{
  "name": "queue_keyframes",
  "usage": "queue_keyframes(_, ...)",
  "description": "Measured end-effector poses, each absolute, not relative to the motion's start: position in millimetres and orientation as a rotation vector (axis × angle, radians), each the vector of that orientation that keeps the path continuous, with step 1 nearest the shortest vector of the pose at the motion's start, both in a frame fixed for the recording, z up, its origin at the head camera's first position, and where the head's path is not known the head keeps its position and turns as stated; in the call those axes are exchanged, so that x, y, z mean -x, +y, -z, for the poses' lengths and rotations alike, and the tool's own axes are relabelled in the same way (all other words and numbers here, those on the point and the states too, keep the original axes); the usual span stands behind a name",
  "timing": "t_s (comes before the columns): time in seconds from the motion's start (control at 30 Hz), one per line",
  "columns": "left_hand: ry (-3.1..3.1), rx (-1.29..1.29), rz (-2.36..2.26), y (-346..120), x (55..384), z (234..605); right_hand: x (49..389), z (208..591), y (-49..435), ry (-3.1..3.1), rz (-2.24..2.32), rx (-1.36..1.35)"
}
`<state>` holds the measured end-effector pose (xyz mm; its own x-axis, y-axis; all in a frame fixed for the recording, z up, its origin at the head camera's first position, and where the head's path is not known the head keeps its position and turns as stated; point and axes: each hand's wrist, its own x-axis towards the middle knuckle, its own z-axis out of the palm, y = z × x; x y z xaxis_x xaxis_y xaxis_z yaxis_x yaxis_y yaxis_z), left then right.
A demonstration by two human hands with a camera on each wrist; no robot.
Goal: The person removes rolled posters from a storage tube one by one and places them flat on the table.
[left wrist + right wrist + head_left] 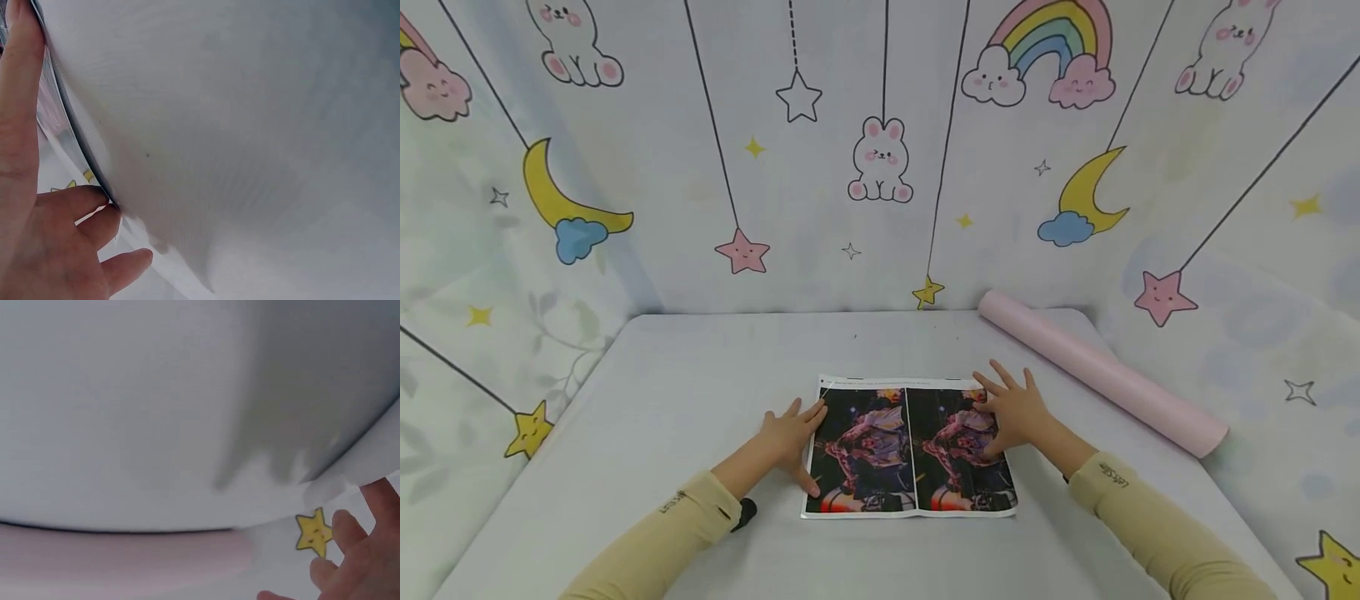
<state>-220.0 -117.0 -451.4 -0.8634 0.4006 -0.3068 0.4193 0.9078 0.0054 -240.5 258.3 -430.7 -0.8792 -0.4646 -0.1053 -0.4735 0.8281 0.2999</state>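
On the surface (685,383) we see the print (912,452), left hand (791,438) and right hand (1017,411) touching its sides, each grip spread and clasping nothing; we judge it light, easily creased, best held by opposite edges.

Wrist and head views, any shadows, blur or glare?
Left wrist: faint, soft-edged shadow by the left hand; right wrist: darker finger-like shadow on the white tabletop, pink roll looks blurry; head: dim, even light, no strong glare on the printed sheet.
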Motion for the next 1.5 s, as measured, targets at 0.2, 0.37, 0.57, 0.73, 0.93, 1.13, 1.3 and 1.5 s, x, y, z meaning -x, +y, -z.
queue_keyframes(0.2, 2.743, -0.584, 0.065, -116.3, 219.9, 449.2, 232.4, 441.6, 283.5, 2.9, -0.328, 0.575)
queue_keyframes(0.37, 2.717, -0.55, 0.067, -115.6, 219.4, 447.3, 234.7, 448.9, 289.7, 2.835, -0.176, 0.463)
queue_keyframes(0.57, 2.719, -0.556, 0.069, -112.7, 215.0, 447.3, 237.5, 455.6, 292.8, 2.768, -0.151, 0.407)
queue_keyframes(0.73, 2.71, -0.562, 0.043, -110.9, 211.4, 448.6, 233.2, 454.7, 292.9, 2.74, -0.111, 0.388)
queue_keyframes(0.93, 2.718, -0.533, -0.003, -112.7, 212.5, 445.7, 237.8, 461.1, 294.4, 2.747, -0.107, 0.411)
queue_keyframes(1.13, 2.707, -0.534, 0.01, -114.7, 215.8, 443.7, 237.2, 451.9, 286.6, 2.742, -0.055, 0.406)
queue_keyframes(1.3, 2.714, -0.537, 0.003, -115.2, 217.5, 444.0, 235.1, 442.6, 280.9, 2.72, -0.069, 0.374)
queue_keyframes(1.5, 2.716, -0.564, -0.002, -115.1, 215.7, 448.0, 233.8, 443.3, 283.6, 2.726, -0.044, 0.38)
